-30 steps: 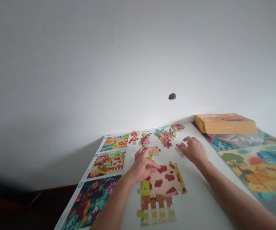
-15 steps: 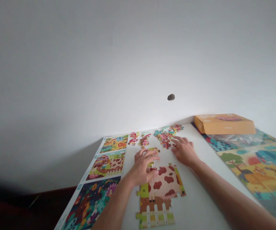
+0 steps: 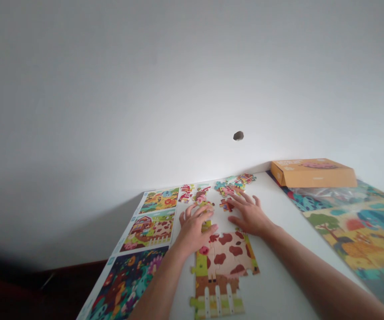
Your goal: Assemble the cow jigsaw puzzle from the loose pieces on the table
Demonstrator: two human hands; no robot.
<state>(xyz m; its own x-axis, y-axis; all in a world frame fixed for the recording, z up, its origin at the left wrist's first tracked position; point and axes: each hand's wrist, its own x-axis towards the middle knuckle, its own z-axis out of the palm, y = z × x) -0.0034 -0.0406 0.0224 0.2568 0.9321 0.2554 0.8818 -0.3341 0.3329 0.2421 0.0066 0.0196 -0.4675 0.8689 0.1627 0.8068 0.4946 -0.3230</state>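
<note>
A partly joined jigsaw puzzle (image 3: pixel 228 255) lies on the white table, showing a brown-patched cow and a white fence. At its upper left corner my left hand (image 3: pixel 193 229) rests with fingers spread over a yellow-green puzzle piece (image 3: pixel 206 226), partly hidden beneath them. My right hand (image 3: pixel 250 215) is flat and spread out just above the cow section, its fingertips by a red and brown puzzle piece (image 3: pixel 225 205). Behind the hands lie more loose pieces, among them a barn piece (image 3: pixel 187 191) and an overlapping colourful pile (image 3: pixel 241 180).
A sheet of printed pictures (image 3: pixel 158 227) runs along the table's left side. On the right, an orange box (image 3: pixel 312 173) stands near the wall with a clear plastic bag (image 3: pixel 328 193) before it, on a colourful animal picture (image 3: pixel 355 226). The white wall (image 3: pixel 192 89) has a hole.
My left hand has shifted slightly left, and the yellow-green piece under it has slid left too. My right hand has come left and nearer, over the red and brown piece.
</note>
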